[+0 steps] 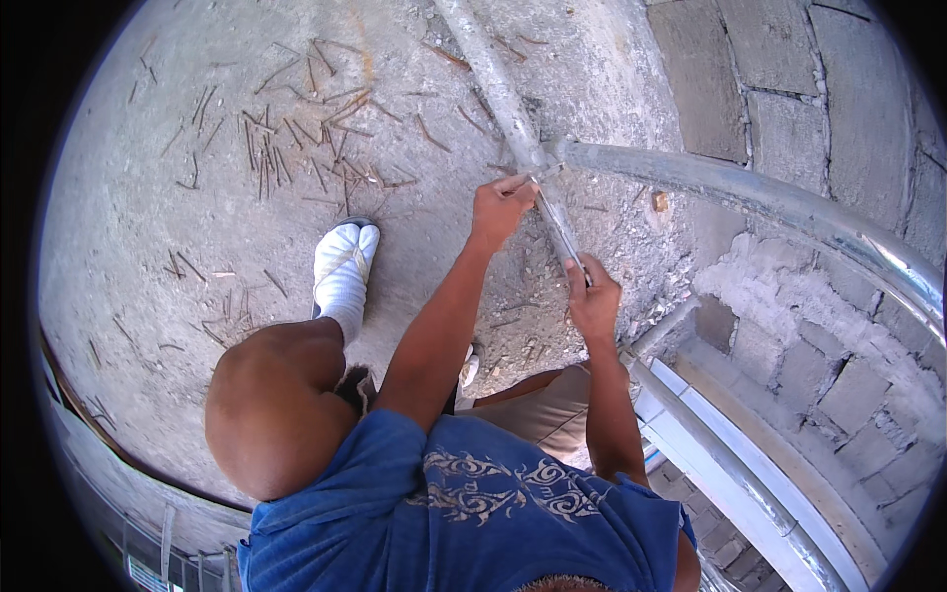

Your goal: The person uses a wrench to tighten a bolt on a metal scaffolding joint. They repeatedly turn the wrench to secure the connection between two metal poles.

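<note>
A grey metal pipe point(498, 87) runs down from the top, and a second pipe point(691, 170) meets it and bends off to the right. Just below this joint, a thin, narrow silver strip point(555, 219) lies lengthwise along the first pipe. The fingers of my left hand point(501, 209) pinch its upper end, close to the joint. My right hand point(595, 302) is closed at the lower end, with a dark bit showing between thumb and fingers. What kind of tool the strip is I cannot make out.
Rusty nail-like metal pieces point(266, 158) lie scattered over the concrete floor point(148, 237) at left. A grey block wall point(789, 128) rises at right. More pipe point(730, 454) runs along a white-edged gap at lower right. My sock-clad foot point(342, 266) stands near the scraps.
</note>
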Demonstrator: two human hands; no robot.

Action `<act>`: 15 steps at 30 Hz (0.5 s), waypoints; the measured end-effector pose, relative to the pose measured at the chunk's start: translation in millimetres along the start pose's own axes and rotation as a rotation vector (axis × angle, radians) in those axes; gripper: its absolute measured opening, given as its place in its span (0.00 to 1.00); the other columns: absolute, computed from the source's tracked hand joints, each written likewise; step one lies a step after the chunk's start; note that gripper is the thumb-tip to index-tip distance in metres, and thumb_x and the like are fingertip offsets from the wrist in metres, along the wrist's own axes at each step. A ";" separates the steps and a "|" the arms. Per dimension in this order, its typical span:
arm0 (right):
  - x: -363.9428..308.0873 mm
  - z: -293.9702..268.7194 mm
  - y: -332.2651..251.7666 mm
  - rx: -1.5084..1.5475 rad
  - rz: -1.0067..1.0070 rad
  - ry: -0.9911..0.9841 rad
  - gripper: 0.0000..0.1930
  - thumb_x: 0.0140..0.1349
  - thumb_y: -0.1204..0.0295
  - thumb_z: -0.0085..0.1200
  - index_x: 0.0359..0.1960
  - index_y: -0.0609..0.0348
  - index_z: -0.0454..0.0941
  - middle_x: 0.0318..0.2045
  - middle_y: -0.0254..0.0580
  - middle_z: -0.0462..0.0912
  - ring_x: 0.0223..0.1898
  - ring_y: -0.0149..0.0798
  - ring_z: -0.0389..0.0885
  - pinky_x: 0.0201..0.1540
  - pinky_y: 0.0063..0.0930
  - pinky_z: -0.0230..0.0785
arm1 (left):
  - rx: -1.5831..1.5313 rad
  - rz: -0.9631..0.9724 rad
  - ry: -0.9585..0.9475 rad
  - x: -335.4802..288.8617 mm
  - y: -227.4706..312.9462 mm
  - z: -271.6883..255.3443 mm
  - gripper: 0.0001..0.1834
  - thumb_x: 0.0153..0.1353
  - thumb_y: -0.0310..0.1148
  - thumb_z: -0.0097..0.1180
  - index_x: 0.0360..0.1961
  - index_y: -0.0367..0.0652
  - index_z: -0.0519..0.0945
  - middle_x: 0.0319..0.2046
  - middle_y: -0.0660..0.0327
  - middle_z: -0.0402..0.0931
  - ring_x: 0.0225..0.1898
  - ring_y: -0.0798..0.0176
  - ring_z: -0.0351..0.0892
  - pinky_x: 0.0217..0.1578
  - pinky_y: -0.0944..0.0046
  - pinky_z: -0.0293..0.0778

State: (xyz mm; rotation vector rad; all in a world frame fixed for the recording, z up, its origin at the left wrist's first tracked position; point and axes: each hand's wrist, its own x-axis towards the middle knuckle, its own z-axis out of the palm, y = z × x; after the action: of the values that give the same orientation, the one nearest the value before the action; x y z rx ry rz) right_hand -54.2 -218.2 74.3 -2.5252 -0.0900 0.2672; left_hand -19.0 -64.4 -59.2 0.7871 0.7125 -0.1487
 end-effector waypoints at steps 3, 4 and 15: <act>39.1 -9.2 -50.7 -0.111 -0.164 0.081 0.08 0.58 0.71 0.61 0.36 0.61 0.81 0.23 0.51 0.81 0.21 0.38 0.80 0.23 0.31 0.70 | -0.129 -0.038 0.173 -5.4 5.6 -15.3 0.19 0.60 0.33 0.61 0.48 0.30 0.78 0.34 0.58 0.79 0.33 0.66 0.79 0.36 0.68 0.78; 61.4 -2.0 -66.7 -0.165 -0.323 0.145 0.07 0.58 0.70 0.62 0.35 0.60 0.81 0.21 0.48 0.81 0.19 0.37 0.79 0.21 0.31 0.69 | -0.135 -0.036 0.209 -3.6 7.5 -23.3 0.18 0.60 0.33 0.61 0.47 0.30 0.79 0.33 0.58 0.79 0.32 0.67 0.79 0.33 0.68 0.76; 206.6 199.4 -133.6 -0.487 -0.781 -0.260 0.12 0.62 0.66 0.48 0.43 0.58 0.78 0.39 0.47 0.79 0.46 0.47 0.79 0.43 0.42 0.75 | -0.229 0.182 0.424 3.7 -7.9 -133.5 0.13 0.61 0.33 0.58 0.40 0.33 0.80 0.27 0.62 0.77 0.26 0.69 0.76 0.26 0.69 0.72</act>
State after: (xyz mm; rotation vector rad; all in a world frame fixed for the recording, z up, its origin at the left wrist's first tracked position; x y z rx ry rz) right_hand 105.1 27.9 -45.4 -2.6629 -1.3435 0.2660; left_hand -89.9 23.0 -131.5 0.6643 1.0323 0.2690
